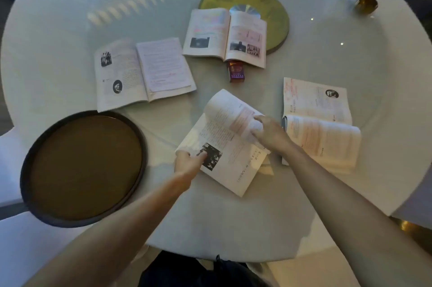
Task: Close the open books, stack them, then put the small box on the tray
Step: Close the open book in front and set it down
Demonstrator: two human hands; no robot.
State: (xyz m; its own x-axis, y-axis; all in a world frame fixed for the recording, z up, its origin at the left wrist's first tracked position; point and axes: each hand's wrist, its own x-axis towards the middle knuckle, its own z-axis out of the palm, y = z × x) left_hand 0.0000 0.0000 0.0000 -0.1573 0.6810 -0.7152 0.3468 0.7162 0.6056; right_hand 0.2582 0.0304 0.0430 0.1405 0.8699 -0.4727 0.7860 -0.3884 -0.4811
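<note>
Several open books lie on a round white table. The nearest open book (224,144) is between my hands. My left hand (189,162) pinches its left page edge, thumb on a dark photo. My right hand (268,132) grips a curled bunch of its right pages, lifted off the table. Another open book (320,127) lies right of it, a third (140,71) to the far left, a fourth (224,36) at the back. A small red box (236,73) pokes out from under the fourth book. The round dark-rimmed brown tray (81,167) sits near left.
A round gold disc (268,6) with a silver centre lies at the table's middle, partly under the back book. A small gold cup (365,4) stands at the far right. The table edge (233,256) is close to my body.
</note>
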